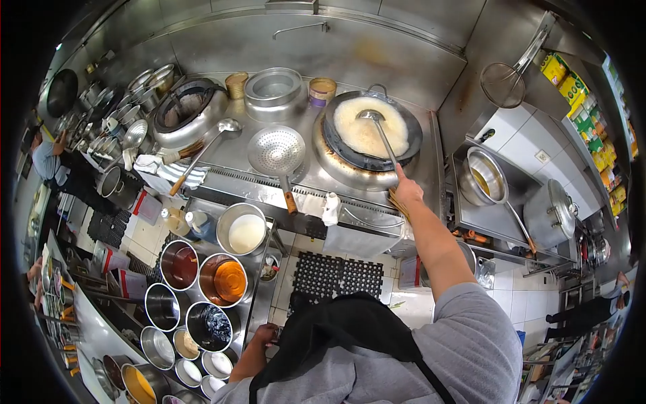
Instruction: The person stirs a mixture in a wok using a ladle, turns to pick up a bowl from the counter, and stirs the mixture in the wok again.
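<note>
My right hand [407, 191] is closed around the handle of a ladle [383, 135]. The ladle's bowl rests in pale, foaming liquid [356, 128] inside a dark wok [415, 128] on the right burner. Low in the view, my left hand [267, 333] is beside the edge of the side counter, its fingers curled; what they grip, if anything, is hidden. Left of the wok, a perforated strainer [276, 151] lies on the stove with its wooden handle toward me. Another ladle [229, 126] lies farther left.
Metal pots of sauces, including a red-orange one [230, 281], crowd the left counter beside a pot of white liquid [247, 233]. A second wok burner [188, 114] is at left. A metal bowl [482, 176] and lidded stockpot [550, 212] stand at right. Other people work at both far sides.
</note>
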### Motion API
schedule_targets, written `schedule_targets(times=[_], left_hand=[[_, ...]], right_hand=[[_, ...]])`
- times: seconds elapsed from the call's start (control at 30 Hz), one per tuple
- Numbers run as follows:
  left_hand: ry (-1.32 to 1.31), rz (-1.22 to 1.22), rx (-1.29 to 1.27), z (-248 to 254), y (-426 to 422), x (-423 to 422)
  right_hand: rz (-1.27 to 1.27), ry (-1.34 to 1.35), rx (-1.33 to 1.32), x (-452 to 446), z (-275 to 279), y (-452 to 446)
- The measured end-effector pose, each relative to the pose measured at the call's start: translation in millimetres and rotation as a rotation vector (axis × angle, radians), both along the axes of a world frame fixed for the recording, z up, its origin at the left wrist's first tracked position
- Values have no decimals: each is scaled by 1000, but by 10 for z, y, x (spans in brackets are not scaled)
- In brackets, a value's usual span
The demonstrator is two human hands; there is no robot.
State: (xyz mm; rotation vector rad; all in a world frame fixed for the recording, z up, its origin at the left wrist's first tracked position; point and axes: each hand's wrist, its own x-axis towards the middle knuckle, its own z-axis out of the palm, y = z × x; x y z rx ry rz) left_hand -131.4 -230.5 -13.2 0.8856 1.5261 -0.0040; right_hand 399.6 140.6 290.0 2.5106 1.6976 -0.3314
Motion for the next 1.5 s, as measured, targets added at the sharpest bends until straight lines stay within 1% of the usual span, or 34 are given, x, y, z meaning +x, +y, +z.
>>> schedule_targets(times=[0.2, 0.23, 0.3, 0.4, 0.43, 0.5, 0.63, 0.73, 0.83, 0.93, 1.07, 1.13, 1.2, 1.33, 1.5], left_hand=[[26, 105, -81, -57, -218, -61], [22, 130, -88, -63, -228, -58], [19, 182, -100, -118, -230, -15], [-10, 201, -127, -178, -160, 50], [18, 160, -98, 28, -82, 144], [7, 142, -89, -84, -13, 202], [-22, 105, -50, -129, 130, 305], [-5, -223, 189, -64, 220, 293], [-25, 127, -57, 113, 345, 394], [61, 32, -40, 252, 424, 476], [95, -3, -76, 430, 513, 555], [85, -32, -55, 403, 531, 556], [60, 10, -64, 220, 549, 535], [-46, 111, -140, 76, 637, 535], [-23, 104, -101, 32, 713, 612]], right_hand=[[-23, -16, 17, -100, 156, 345], [-32, 12, -13, -117, 221, 405], [-27, 31, 8, -89, 211, 539], [-19, 60, -9, -131, 244, 513], [-21, 67, -14, -142, 242, 493], [-17, 65, -12, -122, 195, 421], [14, 57, -48, -127, 293, 146], [42, 55, -56, -59, 330, -42], [63, 88, -45, 26, 312, -166], [57, 81, -90, 16, 417, -368], [87, 97, -95, 39, 414, -577], [94, 106, -89, 53, 411, -675], [98, 95, -78, 86, 356, -762], [103, 112, -110, 114, 418, -927], [137, 113, -78, 183, 419, -1108]])
